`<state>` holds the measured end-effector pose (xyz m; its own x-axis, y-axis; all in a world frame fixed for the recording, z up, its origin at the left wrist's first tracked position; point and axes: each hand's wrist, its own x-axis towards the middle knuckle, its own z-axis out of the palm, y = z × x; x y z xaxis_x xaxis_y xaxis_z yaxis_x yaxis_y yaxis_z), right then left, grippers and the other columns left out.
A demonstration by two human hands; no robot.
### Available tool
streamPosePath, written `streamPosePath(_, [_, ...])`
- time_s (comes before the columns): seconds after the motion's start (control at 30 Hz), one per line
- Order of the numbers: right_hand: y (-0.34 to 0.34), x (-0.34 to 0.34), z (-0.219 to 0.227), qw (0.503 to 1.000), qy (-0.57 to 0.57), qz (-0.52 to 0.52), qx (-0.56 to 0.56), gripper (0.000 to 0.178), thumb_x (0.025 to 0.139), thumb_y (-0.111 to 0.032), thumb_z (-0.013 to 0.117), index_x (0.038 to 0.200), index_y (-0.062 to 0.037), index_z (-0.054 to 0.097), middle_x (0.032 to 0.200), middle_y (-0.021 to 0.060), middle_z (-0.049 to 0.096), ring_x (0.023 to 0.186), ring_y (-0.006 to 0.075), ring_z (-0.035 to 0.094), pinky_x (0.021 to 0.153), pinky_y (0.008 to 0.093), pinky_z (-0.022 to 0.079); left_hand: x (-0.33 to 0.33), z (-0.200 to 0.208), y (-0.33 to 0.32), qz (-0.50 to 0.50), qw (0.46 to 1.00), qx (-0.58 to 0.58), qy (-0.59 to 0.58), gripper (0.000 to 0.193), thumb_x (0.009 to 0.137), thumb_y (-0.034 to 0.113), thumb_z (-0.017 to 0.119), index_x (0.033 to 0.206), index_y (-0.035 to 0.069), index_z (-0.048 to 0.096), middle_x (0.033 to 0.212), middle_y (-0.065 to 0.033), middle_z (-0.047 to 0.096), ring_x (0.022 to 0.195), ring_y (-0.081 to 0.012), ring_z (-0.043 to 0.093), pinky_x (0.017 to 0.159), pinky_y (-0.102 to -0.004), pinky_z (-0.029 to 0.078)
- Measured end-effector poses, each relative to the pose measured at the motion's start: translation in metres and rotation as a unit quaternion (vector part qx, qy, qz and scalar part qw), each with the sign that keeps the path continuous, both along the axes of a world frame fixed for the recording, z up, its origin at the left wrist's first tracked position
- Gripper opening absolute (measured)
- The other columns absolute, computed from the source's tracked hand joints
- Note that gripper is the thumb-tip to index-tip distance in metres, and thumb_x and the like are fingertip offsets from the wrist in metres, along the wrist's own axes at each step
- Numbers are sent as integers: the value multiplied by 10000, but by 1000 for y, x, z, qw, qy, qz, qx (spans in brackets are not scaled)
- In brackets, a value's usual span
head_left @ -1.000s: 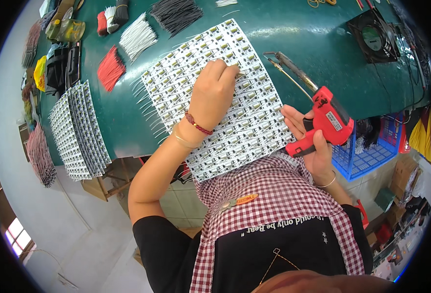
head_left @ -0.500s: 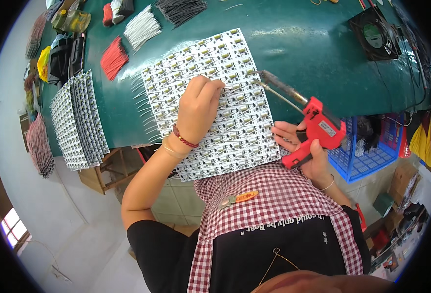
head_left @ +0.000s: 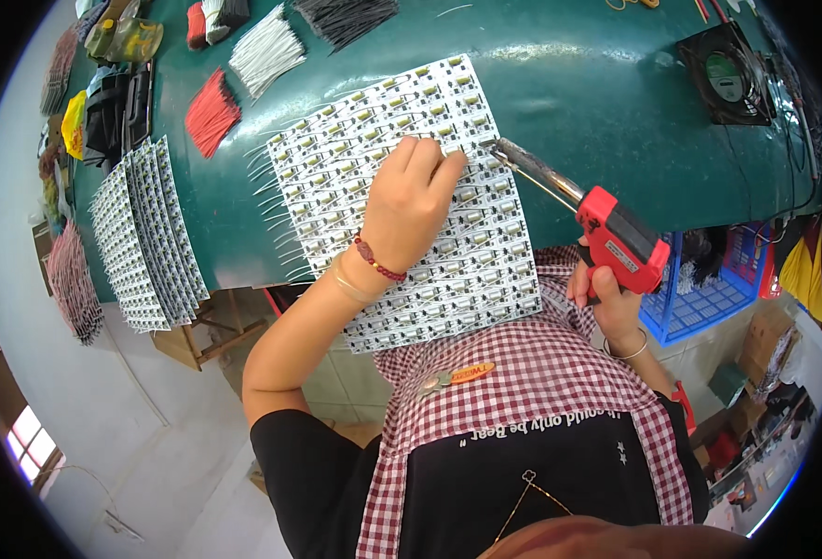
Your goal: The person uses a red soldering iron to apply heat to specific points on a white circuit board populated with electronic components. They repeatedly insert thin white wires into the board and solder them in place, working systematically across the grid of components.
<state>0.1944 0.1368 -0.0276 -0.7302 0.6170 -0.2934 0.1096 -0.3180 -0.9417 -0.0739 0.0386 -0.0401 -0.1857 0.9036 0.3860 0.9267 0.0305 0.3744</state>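
Note:
A white panel of small circuit boards (head_left: 373, 321) lies partly on the green table and reaches over its front edge toward my apron. Thin white wires (head_left: 290, 252) stick out along its left side. My left hand (head_left: 409, 203) rests over the panel's middle, thumb and fingers pinched together; what they hold is too small to make out. My right hand (head_left: 611, 303) grips the handle of a red soldering gun (head_left: 623, 244) at the panel's right. The gun's metal tip and thin feed tube meet near the panel's upper right, just right of my left fingertips.
More circuit board panels (head_left: 141, 238) overlap at the table's left edge. Bundles of red wires (head_left: 212, 114), white wires (head_left: 267, 51) and black wires (head_left: 347, 19) lie at the back. A black fan (head_left: 723, 74) stands back right, above a blue crate (head_left: 686, 312).
My left hand has moved right across the panel, toward the gun's tip. The panel has shifted slightly right. My right fingers have closed in around the soldering gun's handle.

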Motion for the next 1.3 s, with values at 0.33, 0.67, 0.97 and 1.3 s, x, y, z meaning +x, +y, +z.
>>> streamPosePath(0.33, [-12, 6, -10, 995, -56, 54, 66, 352, 957, -313, 572, 1046, 24, 523, 617, 51, 501, 511, 128, 483, 529, 294, 448, 1, -10, -10, 3, 1000, 7, -16, 247, 681, -89, 644, 901, 24, 643, 730, -73, 444, 688, -226, 485, 600, -331, 443])
streamPosePath(0.67, [-28, 8, -13, 995, -48, 40, 80, 367, 967, -257, 559, 1191, 29, 500, 632, 45, 497, 535, 121, 467, 555, 291, 441, 0, -16, -18, 3, 1000, 12, -14, 230, 689, -82, 656, 893, 23, 636, 733, -76, 433, 684, -227, 477, 594, -329, 442])
streamPosePath(0.97, [-38, 12, -8, 998, -44, 31, 15, 100, 939, -100, 586, 1002, -22, 591, 795, -13, 553, 711, 72, 504, 629, 255, 437, -1, -13, -25, -5, 1000, 24, -19, 221, 694, -74, 665, 893, 17, 634, 735, -76, 436, 685, -225, 481, 589, -325, 442])
streamPosePath(1.3, [-39, 6, -14, 989, -41, 47, 136, 391, 965, -236, 555, 1226, 44, 479, 621, 41, 497, 522, 115, 470, 534, 287, 435, 0, -16, -26, -6, 1000, 20, -16, 225, 695, -75, 662, 900, 13, 632, 742, -77, 443, 690, -226, 484, 599, -325, 444])
